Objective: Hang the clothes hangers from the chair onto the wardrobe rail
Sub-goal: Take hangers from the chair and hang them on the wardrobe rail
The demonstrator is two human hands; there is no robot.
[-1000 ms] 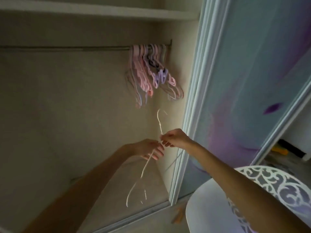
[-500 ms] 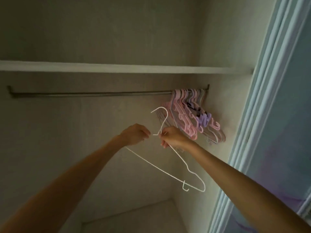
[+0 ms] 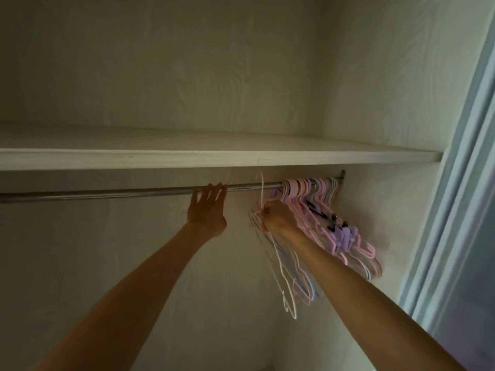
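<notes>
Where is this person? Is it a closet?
Yes, most likely inside a wardrobe. A metal rail runs under a pale shelf, a bunch of pink and purple hangers hangs at the rail's right end, and a sliding door frame stands at the right.

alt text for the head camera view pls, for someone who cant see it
A person's right hand pinches a white wire hanger at its neck, its hook raised at the wardrobe rail beside a bunch of pink and purple hangers. The left hand reaches up with straight fingers touching the rail, under a pale shelf.
</notes>
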